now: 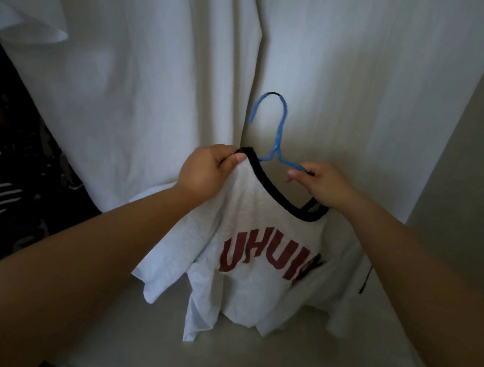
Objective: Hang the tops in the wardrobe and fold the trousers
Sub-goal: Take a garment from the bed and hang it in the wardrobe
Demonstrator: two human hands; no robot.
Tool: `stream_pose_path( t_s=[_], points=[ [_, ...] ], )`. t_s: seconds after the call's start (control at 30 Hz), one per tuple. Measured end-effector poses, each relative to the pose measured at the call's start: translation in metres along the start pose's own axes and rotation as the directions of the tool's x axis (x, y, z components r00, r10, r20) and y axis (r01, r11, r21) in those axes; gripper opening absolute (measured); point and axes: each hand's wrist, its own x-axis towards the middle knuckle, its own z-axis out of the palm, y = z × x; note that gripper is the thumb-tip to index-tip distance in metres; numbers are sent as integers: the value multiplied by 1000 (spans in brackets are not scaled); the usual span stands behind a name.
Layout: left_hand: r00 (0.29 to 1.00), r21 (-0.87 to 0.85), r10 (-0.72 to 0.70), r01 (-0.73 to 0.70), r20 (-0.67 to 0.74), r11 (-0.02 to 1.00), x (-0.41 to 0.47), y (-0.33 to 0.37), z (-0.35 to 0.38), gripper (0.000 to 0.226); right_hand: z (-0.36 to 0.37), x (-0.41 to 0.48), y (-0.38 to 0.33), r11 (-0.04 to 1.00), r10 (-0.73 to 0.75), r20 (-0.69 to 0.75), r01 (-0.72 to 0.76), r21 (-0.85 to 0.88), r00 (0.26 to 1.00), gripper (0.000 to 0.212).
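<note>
Between my hands: top point(259, 230) and hanger point(278, 133)
Hanger in my right hand point(322, 183), top below my left hand point(205, 173); hung clothes point(157, 68) behind both, another garment point(9, 172) left of my left hand.

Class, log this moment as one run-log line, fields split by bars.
left hand: grips white T-shirt collar | right hand: holds blue hanger arm | hook: free, not hung | step: fitting shirt onto hanger

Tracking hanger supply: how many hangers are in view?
1. The blue hanger has one arm tucked into the white T-shirt collar, the other gripped by the right hand. Hangers of the hanging clothes behind may be hidden.
</note>
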Motion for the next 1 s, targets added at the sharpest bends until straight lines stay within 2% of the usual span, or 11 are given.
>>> stream_pose_path(
  t_s=[0.1,0.17,0.27,0.33,0.4,0.47,0.6,0.77,0.87,1.0],
  points=[
    [994,-16,-113,113,2,993,4,-20,-21,34,-22,-3,8,1000,25,-80,-25,1,996,21],
    [993,82,-112,108,40,991,9,-27,-34,33,-33,-2,12,998,31,-84,-35,-43,996,22],
    [999,320,7,-21,46,947,27,-25,-60,33,-47,6,11,993,20,-85,-30,-113,996,25],
    [991,414,134,-132,23,901,41,-22,-75,35,-56,14,5,993,-9,-164,-11,-117,986,29],
    [981,353,186,-156,-54,923,50,-18,-82,36,-61,21,-1,986,-67,-281,21,-165,957,32],
    [989,205,126,-107,-83,973,56,-13,-79,33,-60,27,-9,977,-118,-335,49,-207,935,30],
    [992,183,-51,29,118,983,54,-2,-64,36,-49,34,-26,987,-75,-330,23,-161,941,33],
    [981,185,-74,40,179,982,50,-6,-64,40,-58,40,-37,986,-24,-378,-40,-159,925,38],
    [989,211,-89,63,119,975,66,1,-80,29,-79,48,-49,992,-62,-415,10,-127,907,37],
    [1000,224,2,-4,13,974,95,29,-104,33,-116,57,-81,973,-167,-456,72,-219,874,37]
  ],
)
